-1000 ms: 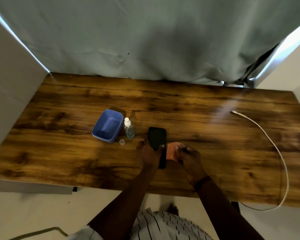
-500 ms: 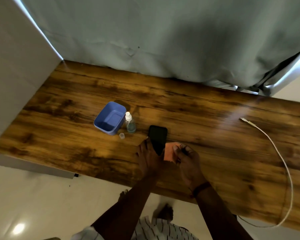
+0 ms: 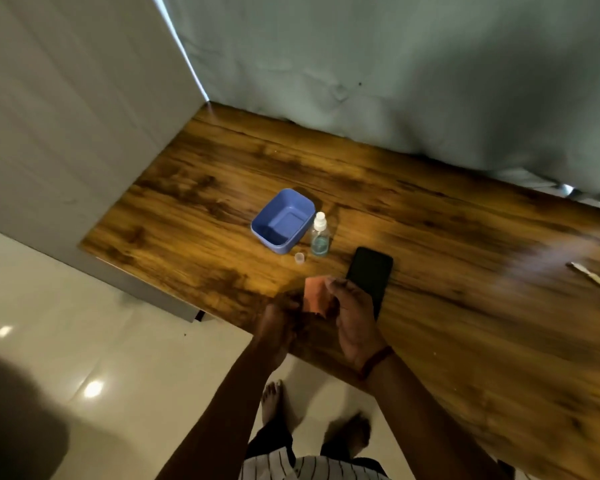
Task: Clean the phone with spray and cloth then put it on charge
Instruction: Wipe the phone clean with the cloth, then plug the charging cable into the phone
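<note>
- The phone [image 3: 369, 277] lies flat, dark face up, on the worktop [image 3: 465, 341] near the centre of the frame. It is below and to the right of the spray bottle [image 3: 319, 235]. Neither hand holds it, and its near end is hidden behind the right hand [image 3: 355, 318].
- The right hand's grip is closed on the orange cloth [image 3: 315, 295], pinching its upper right edge. The cloth is raised off the worktop just left of the phone.
- The left hand [image 3: 278, 325] sits at the cloth's lower left corner. Blur hides its fingers, so it cannot be told whether that grip grasps the cloth or only hovers beside it.
- The cloth is probably held up between the hands to fold or bunch it into a pad for wiping. The phone lying flat gives a firm backing for that.
- The spray bottle stands upright with its small cap [image 3: 299, 258] off and lying just beside it, which leaves the nozzle bare for use. The blue tub [image 3: 283, 220] stands just to its left.
- The charging cable [image 3: 593, 280] shows at the right edge, well apart from the phone, so charging looks like a step not yet begun.
</note>
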